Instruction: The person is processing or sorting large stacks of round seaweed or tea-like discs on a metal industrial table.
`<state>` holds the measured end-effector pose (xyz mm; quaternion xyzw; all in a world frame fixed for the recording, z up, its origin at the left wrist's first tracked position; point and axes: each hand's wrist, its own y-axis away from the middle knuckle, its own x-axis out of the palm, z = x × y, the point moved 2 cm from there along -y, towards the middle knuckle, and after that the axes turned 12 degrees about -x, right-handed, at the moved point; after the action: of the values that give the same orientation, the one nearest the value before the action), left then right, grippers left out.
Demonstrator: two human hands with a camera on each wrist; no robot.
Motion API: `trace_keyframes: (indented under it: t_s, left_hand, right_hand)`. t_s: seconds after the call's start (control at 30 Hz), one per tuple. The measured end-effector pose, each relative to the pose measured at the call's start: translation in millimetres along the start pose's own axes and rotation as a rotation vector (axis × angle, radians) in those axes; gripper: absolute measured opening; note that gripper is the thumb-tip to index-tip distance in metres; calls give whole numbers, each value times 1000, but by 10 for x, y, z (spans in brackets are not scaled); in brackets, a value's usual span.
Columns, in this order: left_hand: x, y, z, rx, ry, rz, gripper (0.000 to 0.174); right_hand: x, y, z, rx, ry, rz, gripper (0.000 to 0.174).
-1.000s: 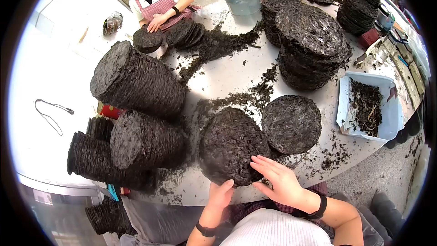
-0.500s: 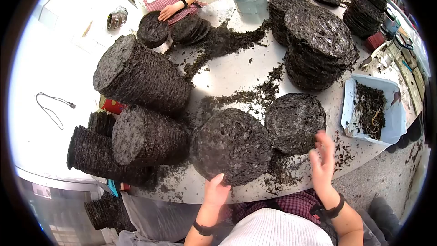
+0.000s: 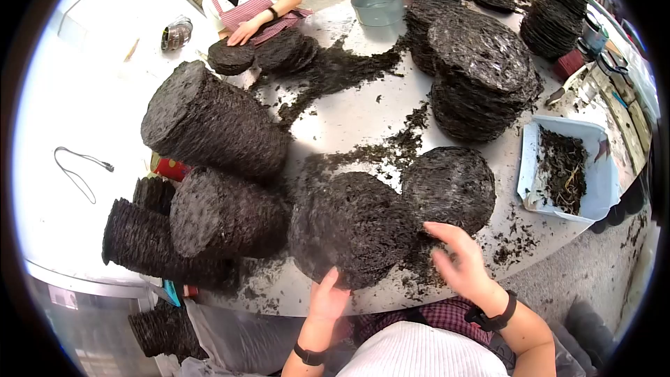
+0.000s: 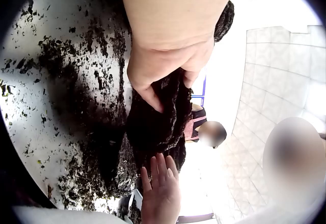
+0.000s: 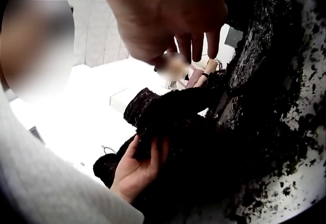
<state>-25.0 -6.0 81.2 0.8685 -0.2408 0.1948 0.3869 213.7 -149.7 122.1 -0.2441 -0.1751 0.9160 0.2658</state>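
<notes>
In front of me a thick, round, dark seaweed cake [image 3: 352, 227] with rough flaky surface is tilted on the table. My left hand [image 3: 328, 300] grips its near edge, thumb on the upper face; the left wrist view shows the fingers on the other side of the layered rim. My right hand [image 3: 460, 262], slightly blurred, is at the cake's right side with fingers spread and nothing held. Just right of it lies a second round seaweed cake [image 3: 449, 188], overlapped by the first in the head view.
Tall piles of seaweed cakes [image 3: 216, 122] lie on their sides at left. Another pile [image 3: 481, 77] stands at the back right. A blue tub [image 3: 528, 160] holds loose seaweed. Scraps [image 3: 391, 146] litter the table [image 3: 342, 122]. Across it a person [image 3: 255, 0] handles smaller cakes.
My right hand left the cake's edge, swung right beside the second cake, then came back left. My left hand keeps its grip. The other person tipped a small cake up and lowered it.
</notes>
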Motion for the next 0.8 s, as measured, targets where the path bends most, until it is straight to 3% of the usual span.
trace_keyframes:
  t_s: [0.07, 0.17, 0.2, 0.3, 0.37, 0.43, 0.5, 0.53, 0.57, 0.63, 0.7, 0.73, 0.77, 0.8]
  left_hand:
    - [25, -15, 35, -16, 1, 15, 55]
    - [96, -9, 18, -15, -4, 55, 55]
    - [106, -2, 5, -6, -10, 60, 56]
    - [145, 57, -87, 0, 12, 39, 50]
    - [191, 115, -150, 15, 9, -25, 45]
    - [205, 96, -172, 81, -9, -92, 44]
    - [152, 11, -158, 146, -41, -159, 45]
    - [148, -37, -154, 146, -57, -154, 46]
    - [162, -113, -123, 215, -117, -167, 45]
    - [262, -269, -48, 359, -237, -195, 44]
    - [575, -358, -2, 480, -553, -174, 30]
    - [747, -450, 11, 574, -831, -223, 31]
    - [1015, -456, -1, 909, -1177, -40, 45]
    - [1179, -523, 55, 866, -1417, 30, 60]
  right_hand:
    - [77, -7, 89, -132, 109, 194, 61]
    - [272, -21, -35, -300, 269, 202, 42]
    - [270, -71, -37, -247, 217, 84, 34]
    - [245, -59, -158, -47, -15, -159, 32]
    - [107, 28, -185, 265, -124, -310, 28]
    - [35, 245, -480, 472, -544, -569, 29]
    - [-125, 445, -661, 689, -555, -701, 35]
    - [-196, 458, -615, 623, -508, -770, 45]
    - [-219, 668, -776, 539, -149, -692, 50]
    - [-320, 763, -688, 531, 53, -634, 50]
    - [-324, 832, -664, 508, 26, -609, 47]
    - [-325, 855, -657, 494, 12, -598, 46]
    - [-317, 877, -675, 477, 40, -579, 45]
    - [-303, 889, -718, 457, 68, -561, 44]
